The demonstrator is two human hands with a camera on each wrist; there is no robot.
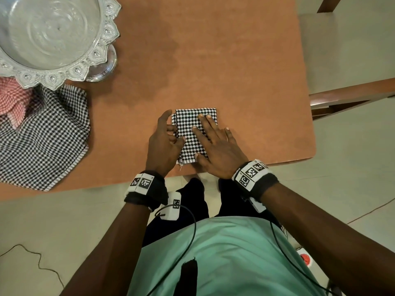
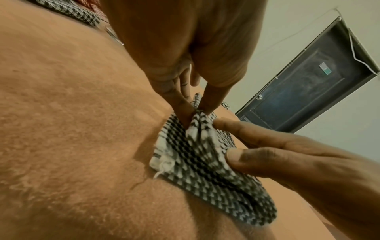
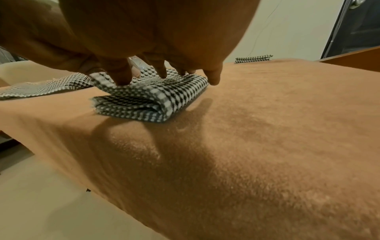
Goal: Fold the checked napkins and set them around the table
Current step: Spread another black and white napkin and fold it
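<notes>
A black-and-white checked napkin [image 1: 189, 127], folded into a small rectangle, lies on the brown table [image 1: 245, 71] near its front edge. My left hand [image 1: 170, 132] is at the napkin's left edge. In the left wrist view its thumb and a finger [image 2: 185, 113] pinch a raised fold of the napkin [image 2: 205, 170]. My right hand [image 1: 211, 135] lies flat on top, its straight fingers [image 3: 123, 76] pressing the napkin [image 3: 148, 99] down, with the little finger on the table beside it.
An unfolded black-and-white checked cloth [image 1: 42, 137] and a red checked cloth [image 1: 12, 99] lie at the left under a glass pedestal bowl [image 1: 51, 33]. Another folded napkin [image 3: 254, 58] sits at the table's far edge. A wooden chair [image 1: 352, 92] stands to the right.
</notes>
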